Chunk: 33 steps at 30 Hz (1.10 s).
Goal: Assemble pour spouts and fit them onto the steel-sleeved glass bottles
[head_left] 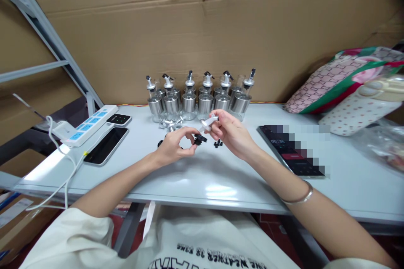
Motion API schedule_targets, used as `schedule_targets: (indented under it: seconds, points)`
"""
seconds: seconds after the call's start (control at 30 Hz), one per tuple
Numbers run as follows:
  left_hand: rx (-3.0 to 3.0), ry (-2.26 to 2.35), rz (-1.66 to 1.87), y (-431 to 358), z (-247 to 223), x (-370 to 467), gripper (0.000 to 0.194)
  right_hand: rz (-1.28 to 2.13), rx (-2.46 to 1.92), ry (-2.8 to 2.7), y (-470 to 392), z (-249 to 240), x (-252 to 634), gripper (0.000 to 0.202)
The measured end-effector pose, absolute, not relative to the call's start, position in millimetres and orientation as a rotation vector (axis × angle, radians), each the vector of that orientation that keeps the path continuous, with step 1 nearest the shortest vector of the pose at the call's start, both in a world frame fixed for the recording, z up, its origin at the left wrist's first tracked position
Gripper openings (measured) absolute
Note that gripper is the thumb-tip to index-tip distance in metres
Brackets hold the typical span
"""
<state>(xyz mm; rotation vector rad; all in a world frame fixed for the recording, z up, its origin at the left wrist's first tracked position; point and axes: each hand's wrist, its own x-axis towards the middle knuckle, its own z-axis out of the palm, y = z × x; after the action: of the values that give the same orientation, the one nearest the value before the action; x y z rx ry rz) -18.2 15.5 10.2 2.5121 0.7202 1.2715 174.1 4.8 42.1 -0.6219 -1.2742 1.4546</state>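
Being pinched in the left hand (174, 145) is a black stopper (199, 139), kinda tilted; a silver pour spout (206, 124) is being gripped by the right hand (232, 132) just above it, can't tell if touching; both are being held over the white table (240, 178), in front of the spout-topped bottles (205, 102).

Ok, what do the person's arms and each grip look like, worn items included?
Short, loose off-white sleeves leave both forearms bare. A slim silvery bangle circles the right one; no jewellery shows on the left. The left grip and right grip are ungloved hands, with no cables or markings visible.
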Motion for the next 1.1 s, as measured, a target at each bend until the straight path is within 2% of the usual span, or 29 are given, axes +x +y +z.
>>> schedule_targets:
  seconds: [0.4, 0.8, 1.1]
  points:
    - [2.624, 0.642, 1.375, 17.5, 9.5, -19.6, 0.033, 1.489, -0.613, -1.286, 5.3, 42.0, 175.8, 0.04]
    - [2.47, 0.675, 1.499, 17.6, 5.6, -17.8, 0.035, 1.571, -0.586, -1.286, 4.8, 40.8, 175.3, 0.036]
    - [2.565, 0.539, 1.408, 22.7, 3.9, -20.2, 0.059, 1.716, -0.577, -1.276, 5.1, 39.1, 174.8, 0.032]
